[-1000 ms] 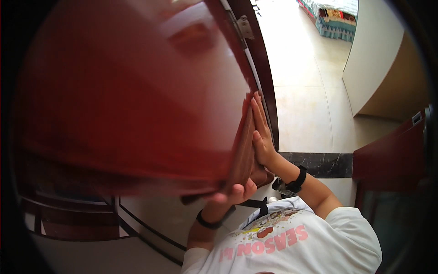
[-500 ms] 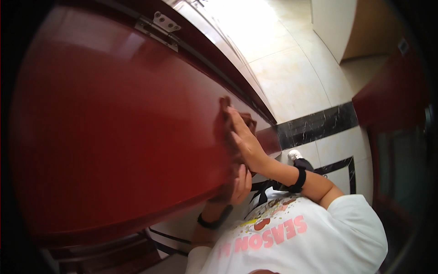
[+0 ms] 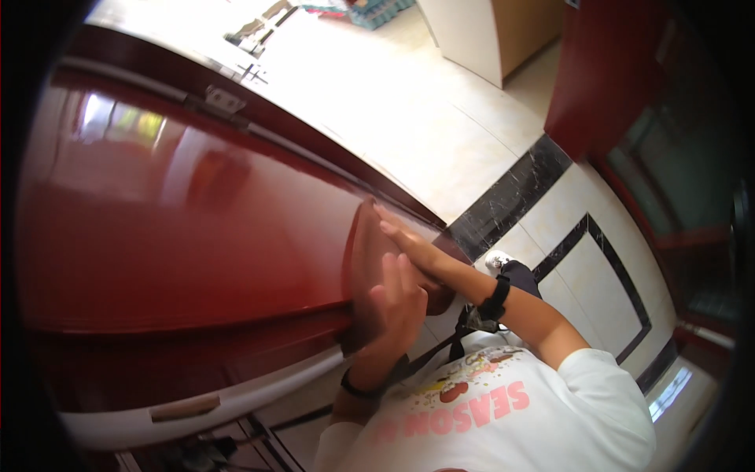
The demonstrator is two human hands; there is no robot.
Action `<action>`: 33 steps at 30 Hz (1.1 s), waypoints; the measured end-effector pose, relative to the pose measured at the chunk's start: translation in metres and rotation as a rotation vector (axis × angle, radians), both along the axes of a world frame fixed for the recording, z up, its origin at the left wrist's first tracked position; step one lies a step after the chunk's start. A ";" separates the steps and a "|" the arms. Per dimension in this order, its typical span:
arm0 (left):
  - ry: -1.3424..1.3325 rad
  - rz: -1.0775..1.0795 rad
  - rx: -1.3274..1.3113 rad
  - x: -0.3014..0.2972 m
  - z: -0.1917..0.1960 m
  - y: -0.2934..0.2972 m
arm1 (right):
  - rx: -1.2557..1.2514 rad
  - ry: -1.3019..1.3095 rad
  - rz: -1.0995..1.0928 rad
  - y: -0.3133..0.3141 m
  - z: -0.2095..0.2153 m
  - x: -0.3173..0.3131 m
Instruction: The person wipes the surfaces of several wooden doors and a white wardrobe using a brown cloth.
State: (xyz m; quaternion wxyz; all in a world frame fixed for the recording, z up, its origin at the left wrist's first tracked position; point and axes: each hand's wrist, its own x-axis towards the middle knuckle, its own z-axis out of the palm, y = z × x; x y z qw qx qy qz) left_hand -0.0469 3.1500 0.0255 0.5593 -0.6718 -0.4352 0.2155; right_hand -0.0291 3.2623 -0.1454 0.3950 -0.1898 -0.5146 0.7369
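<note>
A glossy dark red door (image 3: 197, 267) fills the left of the head view. Against its right-hand part lies a reddish-brown cloth (image 3: 363, 248), spread fairly flat. My right hand (image 3: 405, 242) rests on this cloth with its fingers stretched out and pressing it to the door. Lower and nearer to me, my left hand (image 3: 399, 307) is held up beside the cloth, its fingers extended and somewhat blurred. Whether the left palm touches the cloth I cannot tell. Dark bands circle both wrists.
A metal hinge (image 3: 224, 99) sits on the door's far edge. A black stone strip (image 3: 511, 197) crosses the pale tiled floor, near my white shoe (image 3: 499, 259). Another red door (image 3: 605, 86) stands at the right, and a white and tan cabinet (image 3: 480, 39) farther back.
The view has shifted, showing more floor and the door's near edge. The cloth has gone from bunched to flatter. My left hand's fingers have straightened and moved up along the cloth.
</note>
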 end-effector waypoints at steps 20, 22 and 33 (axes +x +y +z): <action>-0.543 -0.022 0.176 0.033 -0.018 0.033 | 0.792 0.245 -0.127 0.062 0.047 -0.052; -0.574 0.034 0.152 0.028 -0.035 0.031 | 0.473 -0.013 0.004 0.064 0.041 -0.052; -0.444 -0.010 -0.291 0.006 -0.132 0.021 | 0.005 -0.402 0.140 0.033 -0.130 -0.035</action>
